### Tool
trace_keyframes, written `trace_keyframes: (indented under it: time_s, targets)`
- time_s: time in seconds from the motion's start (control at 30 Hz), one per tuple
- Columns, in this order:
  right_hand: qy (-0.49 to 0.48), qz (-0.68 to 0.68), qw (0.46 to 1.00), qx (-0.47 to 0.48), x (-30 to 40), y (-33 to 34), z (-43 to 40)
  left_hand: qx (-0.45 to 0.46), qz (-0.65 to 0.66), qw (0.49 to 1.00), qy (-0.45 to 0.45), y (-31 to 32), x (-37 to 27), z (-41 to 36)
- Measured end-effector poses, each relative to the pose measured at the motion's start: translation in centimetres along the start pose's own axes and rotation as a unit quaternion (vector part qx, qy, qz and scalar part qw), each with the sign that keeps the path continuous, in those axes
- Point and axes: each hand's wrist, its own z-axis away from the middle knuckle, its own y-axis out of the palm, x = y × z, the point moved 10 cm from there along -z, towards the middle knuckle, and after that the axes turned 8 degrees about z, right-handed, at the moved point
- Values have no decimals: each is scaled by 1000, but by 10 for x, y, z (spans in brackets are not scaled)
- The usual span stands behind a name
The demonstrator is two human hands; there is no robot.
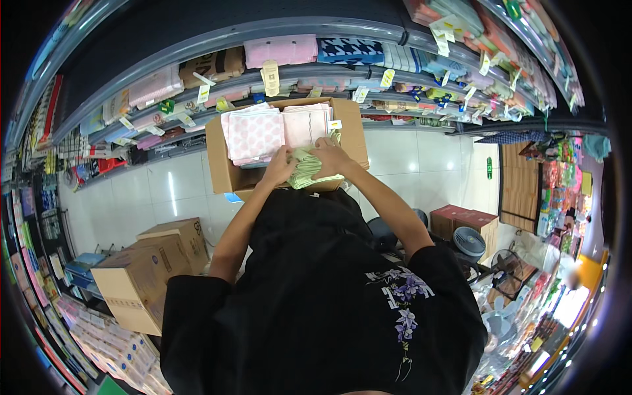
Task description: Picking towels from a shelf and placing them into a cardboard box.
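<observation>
An open cardboard box (351, 136) is before me, with folded cloths inside. My left hand (280, 167) has its fingers at the left side of a stack of folded light green towels (305, 170), in the box's near right part. Over the stack's right side lies my right hand (333, 157), thumb and fingers spread around the folds. Behind, a white towel with pink spots (256, 132) tops the left pile. Beside it is a pale pink towel (297, 126) with a dark twisted stripe. A small tag (335, 125) sticks out at the right.
Shelves of folded towels (281, 52) with hanging tags run just behind the box. Cardboard cartons (143, 271) stand on the floor at left. To the right are reddish boxes (461, 219) and a fan (469, 242). Pale floor tiles (405, 158) show on both sides.
</observation>
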Motion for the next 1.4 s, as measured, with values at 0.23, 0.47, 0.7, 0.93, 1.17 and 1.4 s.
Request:
trace_keyframes:
  time_s: [0.23, 0.47, 0.7, 0.93, 1.17, 1.4]
  targets:
    - [-27, 33, 997, -63, 29, -12, 9, 5, 81, 974, -209, 12, 155, 8]
    - [-48, 154, 985, 62, 40, 28, -19, -46, 270, 921, -278, 44, 149, -13]
    - [-13, 140, 981, 133, 31, 38, -47, -71, 344, 885, -307, 58, 160, -24]
    - [-31, 106, 985, 132, 36, 37, -43, -152, 86, 938, -299, 26, 144, -1]
    - [-131, 248, 956, 82, 82, 31, -39, -176, -341, 914, -132, -51, 75, 91]
    - [-86, -9, 994, 73, 46, 64, -47, -192, -376, 906, -18, -57, 67, 101]
